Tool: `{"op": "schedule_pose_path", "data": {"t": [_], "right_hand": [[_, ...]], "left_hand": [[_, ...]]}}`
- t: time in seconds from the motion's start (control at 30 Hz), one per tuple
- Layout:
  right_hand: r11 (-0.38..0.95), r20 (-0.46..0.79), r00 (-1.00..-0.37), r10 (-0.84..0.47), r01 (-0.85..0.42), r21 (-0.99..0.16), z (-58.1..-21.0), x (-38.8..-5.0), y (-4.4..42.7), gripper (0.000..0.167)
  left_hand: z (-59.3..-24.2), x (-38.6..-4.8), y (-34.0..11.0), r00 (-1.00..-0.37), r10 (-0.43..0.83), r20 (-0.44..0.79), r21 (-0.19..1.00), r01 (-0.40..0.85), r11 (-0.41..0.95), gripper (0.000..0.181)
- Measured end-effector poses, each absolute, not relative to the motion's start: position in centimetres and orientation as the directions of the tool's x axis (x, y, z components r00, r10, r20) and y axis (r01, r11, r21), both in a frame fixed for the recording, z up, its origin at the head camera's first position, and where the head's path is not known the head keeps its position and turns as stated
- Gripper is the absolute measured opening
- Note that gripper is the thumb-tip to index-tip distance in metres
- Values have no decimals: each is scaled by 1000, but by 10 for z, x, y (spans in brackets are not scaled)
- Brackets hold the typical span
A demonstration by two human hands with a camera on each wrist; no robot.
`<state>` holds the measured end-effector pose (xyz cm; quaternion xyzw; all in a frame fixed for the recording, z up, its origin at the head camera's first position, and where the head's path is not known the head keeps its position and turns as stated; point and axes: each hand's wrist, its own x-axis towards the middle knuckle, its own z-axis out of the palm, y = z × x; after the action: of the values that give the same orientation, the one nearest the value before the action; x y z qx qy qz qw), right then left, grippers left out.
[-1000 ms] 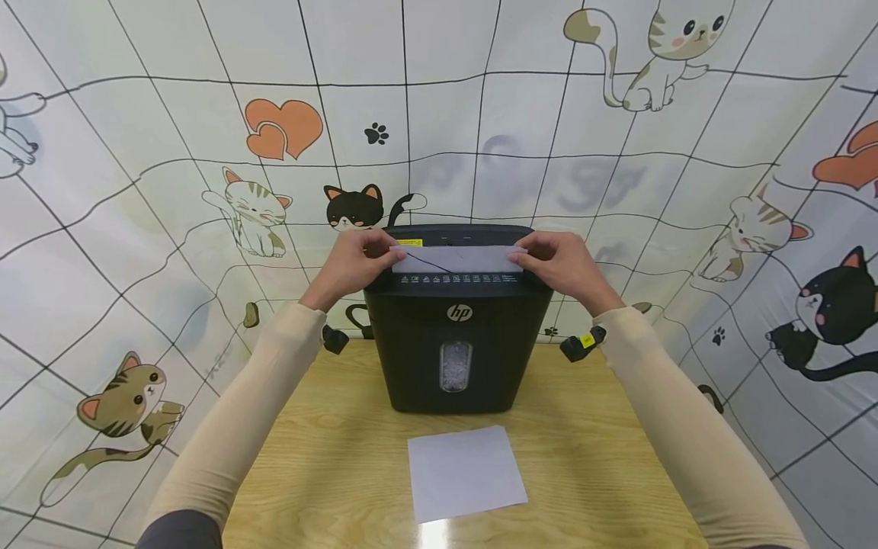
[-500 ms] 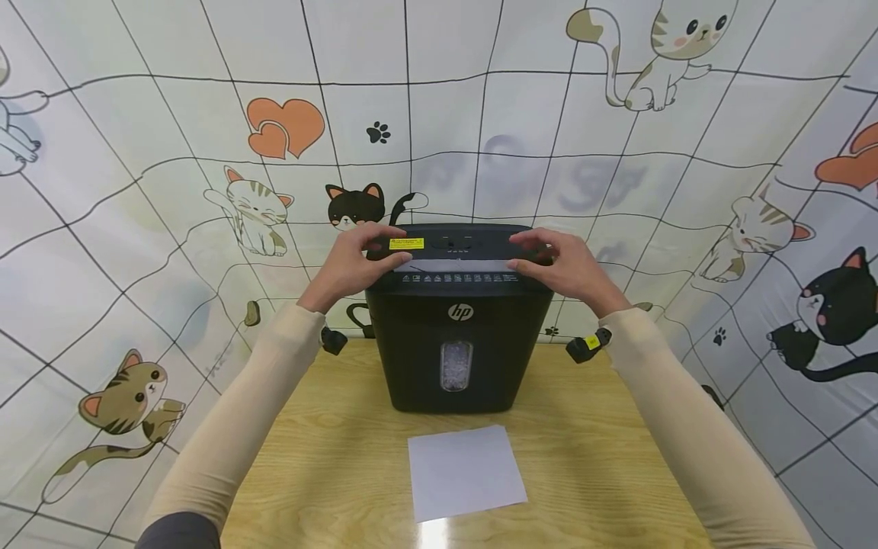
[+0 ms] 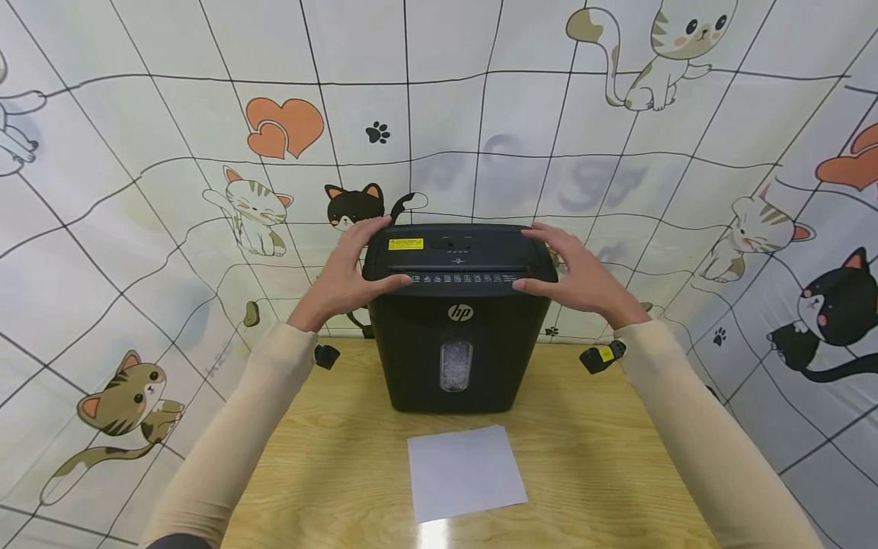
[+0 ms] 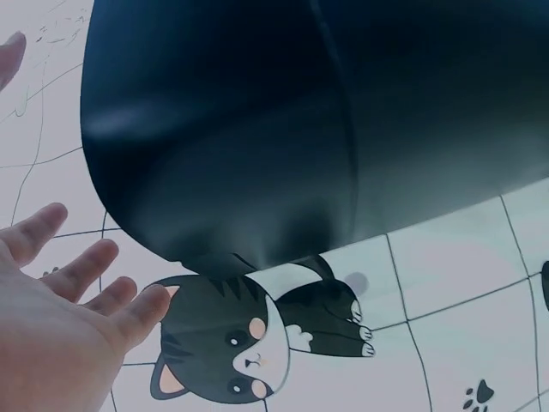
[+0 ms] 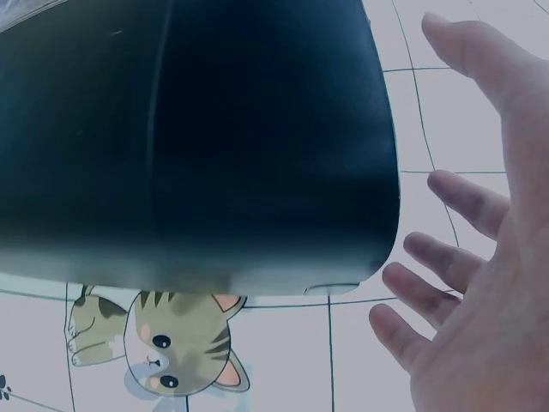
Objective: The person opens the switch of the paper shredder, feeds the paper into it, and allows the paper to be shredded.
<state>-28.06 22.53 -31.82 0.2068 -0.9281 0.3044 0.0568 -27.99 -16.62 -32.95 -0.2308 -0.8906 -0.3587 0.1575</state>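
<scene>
A black paper shredder (image 3: pixel 459 343) with an hp badge and a small window showing shreds stands upright against the back wall. My left hand (image 3: pixel 348 274) is spread at its upper left corner, thumb over the front edge of the lid. At the upper right corner my right hand (image 3: pixel 579 278) is spread likewise. Neither hand holds anything. In the left wrist view, a gap parts the fingers (image 4: pixel 86 270) from the shredder's dark side (image 4: pixel 257 129); the right wrist view shows the same for the other fingers (image 5: pixel 442 257). No paper stands out of the feed slot (image 3: pixel 458 270).
A white sheet of paper (image 3: pixel 466 474) lies on the wooden table (image 3: pixel 329 457) in front of the shredder. Behind and on both sides hangs a cat-patterned, grid-lined wall covering (image 3: pixel 446 114). A yellow label (image 3: pixel 406 244) sits on the lid.
The sheet in the slot sank down out of sight. Both hands let go of it, then spread and moved outward to the shredder's corners. The sheet on the table stayed put.
</scene>
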Motion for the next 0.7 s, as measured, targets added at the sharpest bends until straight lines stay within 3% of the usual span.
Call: {"op": "schedule_pose_path", "data": {"t": [0.13, 0.33, 0.7], "right_hand": [[746, 229, -900, -372, -437, -503, -326, -275, 230, 98], [734, 216, -913, -347, -408, -543, -346, -265, 241, 110], [719, 209, -938, -275, -345, -604, -389, -248, 254, 117]], "left_hand": [[-341, -272, -170, -837, 296, 460, 562, 533, 633, 105], [-365, -262, -177, -856, 257, 449, 580, 498, 645, 116], [-416, -245, -189, -893, 160, 420, 645, 418, 640, 127]]}}
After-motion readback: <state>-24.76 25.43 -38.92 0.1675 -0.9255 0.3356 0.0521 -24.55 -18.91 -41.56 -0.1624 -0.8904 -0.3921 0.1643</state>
